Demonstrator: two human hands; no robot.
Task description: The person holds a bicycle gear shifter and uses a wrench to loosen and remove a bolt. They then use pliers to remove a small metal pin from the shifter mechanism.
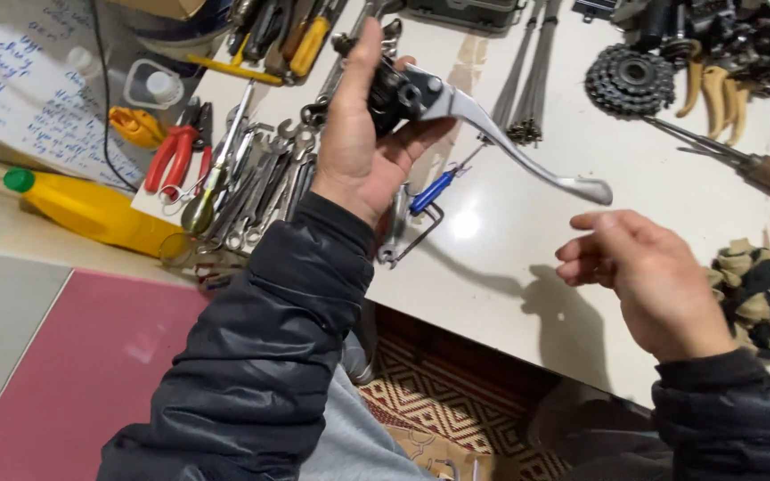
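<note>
Two hands are up over the counter (492, 258): our left hand (362, 147) is clamped on the black body of a silver brake lever (492, 134), and we would do well to keep that grip firm and the blade steady. The lever's blade points right and down, its tip just above our right hand (643, 276), which hangs empty with fingers loosely curled, near but not touching.

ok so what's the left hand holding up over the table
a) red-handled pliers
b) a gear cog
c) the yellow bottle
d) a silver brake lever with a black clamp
d: the left hand grips the black clamp end of the silver brake lever above the white table, while the right hand is open and holds nothing; the pliers, yellow bottle and cog lie untouched.
</note>
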